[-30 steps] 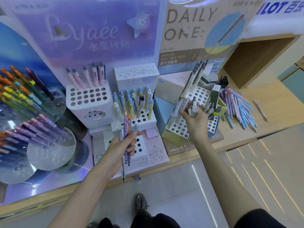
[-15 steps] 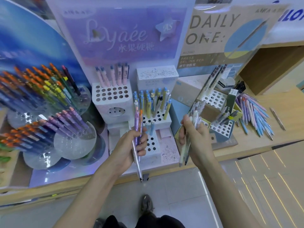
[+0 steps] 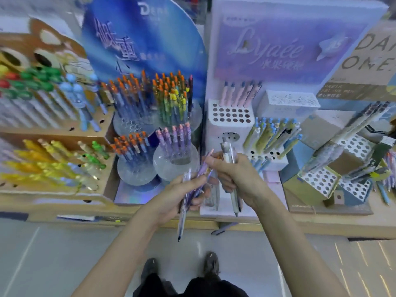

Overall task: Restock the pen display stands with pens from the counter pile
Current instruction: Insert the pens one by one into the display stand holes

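Both hands are full, and that is the main risk. The left hand [image 3: 182,194] grips a loose bunch of purple pens [image 3: 182,219] whose tips hang past the near edge of the table [image 3: 321,224], over the floor [image 3: 64,254]. The right hand [image 3: 235,179] is closed round several pale pens [image 3: 234,200], and its fingertips reach across to the purple bunch. The hands meet there, but blur hides the exact contact.

If one pen is drawn out while the grip is this crowded, the others may slide free and drop to the floor. The clear cup of purple pens [image 3: 175,166] stands just beyond the knuckles, and a careless push could tip it. The two kinds could also end up in the wrong stand.

The table is wooden and packed. Wooden racks stand at the left and clear cups in the middle. The white stand [image 3: 230,116] has many empty holes, and tilted perforated boxes sit at the right. A few loose pens [image 3: 382,192] show at the far right edge. The floor is pale tile.
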`<state>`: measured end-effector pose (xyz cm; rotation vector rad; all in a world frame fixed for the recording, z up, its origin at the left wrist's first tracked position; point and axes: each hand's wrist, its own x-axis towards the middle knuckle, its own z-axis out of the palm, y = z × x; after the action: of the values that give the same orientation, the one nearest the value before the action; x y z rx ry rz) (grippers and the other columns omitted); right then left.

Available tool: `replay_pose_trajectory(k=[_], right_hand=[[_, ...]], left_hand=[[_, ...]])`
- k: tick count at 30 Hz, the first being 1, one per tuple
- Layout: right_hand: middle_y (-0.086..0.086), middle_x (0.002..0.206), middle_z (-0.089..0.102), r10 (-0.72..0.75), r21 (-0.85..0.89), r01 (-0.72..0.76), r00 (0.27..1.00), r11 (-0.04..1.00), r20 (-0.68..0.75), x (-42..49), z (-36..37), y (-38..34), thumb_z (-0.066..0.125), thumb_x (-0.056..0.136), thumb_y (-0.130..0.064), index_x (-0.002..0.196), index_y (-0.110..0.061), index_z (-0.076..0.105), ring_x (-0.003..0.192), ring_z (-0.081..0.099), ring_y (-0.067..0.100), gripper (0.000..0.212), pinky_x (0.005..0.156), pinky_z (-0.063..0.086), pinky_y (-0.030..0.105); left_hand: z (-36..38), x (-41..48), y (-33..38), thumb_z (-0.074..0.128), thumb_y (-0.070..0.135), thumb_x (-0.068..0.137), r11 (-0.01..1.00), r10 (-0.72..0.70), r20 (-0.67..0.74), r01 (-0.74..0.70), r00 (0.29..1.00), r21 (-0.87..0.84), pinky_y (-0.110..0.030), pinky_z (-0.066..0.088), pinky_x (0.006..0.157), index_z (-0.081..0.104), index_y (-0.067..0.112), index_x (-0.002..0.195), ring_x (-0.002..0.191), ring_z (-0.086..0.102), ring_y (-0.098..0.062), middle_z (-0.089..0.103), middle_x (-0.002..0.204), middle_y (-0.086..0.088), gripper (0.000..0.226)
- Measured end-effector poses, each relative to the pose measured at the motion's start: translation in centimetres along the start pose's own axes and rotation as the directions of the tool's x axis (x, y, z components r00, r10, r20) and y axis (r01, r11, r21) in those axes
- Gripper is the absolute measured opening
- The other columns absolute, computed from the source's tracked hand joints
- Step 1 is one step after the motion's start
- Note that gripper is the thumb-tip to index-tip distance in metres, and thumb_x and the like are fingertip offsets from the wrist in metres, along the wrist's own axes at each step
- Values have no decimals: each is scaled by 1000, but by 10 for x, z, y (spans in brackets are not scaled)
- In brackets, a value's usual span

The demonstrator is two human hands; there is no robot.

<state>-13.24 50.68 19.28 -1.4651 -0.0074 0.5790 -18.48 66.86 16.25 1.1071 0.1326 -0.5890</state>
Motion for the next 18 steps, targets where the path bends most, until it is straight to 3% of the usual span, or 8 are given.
replay_pose_trajectory(k=[6, 9, 12, 14, 16, 18], right_hand=[[-3, 42, 25, -74, 180, 94, 991, 979, -116, 7, 59, 2, 68, 87, -21, 60, -23, 52, 35, 19, 12, 31, 37, 23, 19], [1, 45, 30, -131, 67, 147, 971, 987, -202, 12, 80, 1, 68, 87, -21, 50, -25, 48, 37, 21, 13, 42, 39, 22, 20], [4, 52, 46, -183, 66, 197, 968, 978, -171, 11, 95, 7, 64, 89, -18, 64, -15, 55, 35, 24, 11, 26, 39, 21, 18], [-2, 48, 46, -218, 52, 232, 957, 971, -191, 7, 98, 12, 62, 89, -17, 70, -10, 57, 35, 23, 10, 21, 38, 20, 17], [-1, 44, 41, -262, 12, 282, 907, 959, -330, 4, 98, 15, 63, 89, -17, 68, -11, 60, 36, 21, 12, 22, 40, 19, 18], [8, 48, 36, -301, -8, 344, 810, 939, -503, 2, 94, 14, 64, 90, -17, 67, -8, 61, 38, 20, 14, 24, 42, 17, 20]], left_hand=[[-53, -41, 13, 63, 36, 84, 993, 11, -5, -10, 1000, 118, -19, 35, 44, 75, 20, 93, 48, 42, -10, 60, 73, -1, 22], [-78, -59, 16, 60, 34, 88, 993, -13, 27, 10, 1000, 120, -14, 28, 39, 73, 17, 96, 44, 34, -6, 58, 70, 1, 23], [-98, -70, 18, 58, 34, 88, 988, -74, 77, 62, 994, 143, -13, 25, 38, 69, 10, 103, 43, 30, -4, 55, 67, 4, 30], [-104, -70, 19, 55, 33, 88, 981, -104, 64, 92, 993, 169, -13, 24, 38, 65, 9, 106, 43, 30, -4, 55, 65, 5, 32], [-109, -67, 18, 53, 27, 93, 977, -119, -10, 119, 993, 175, -13, 24, 37, 62, 8, 106, 42, 32, -4, 57, 63, 4, 24], [-116, -63, 17, 50, 22, 96, 972, -131, -98, 147, 987, 183, -13, 23, 36, 59, 6, 105, 40, 32, -4, 58, 64, 2, 20]])
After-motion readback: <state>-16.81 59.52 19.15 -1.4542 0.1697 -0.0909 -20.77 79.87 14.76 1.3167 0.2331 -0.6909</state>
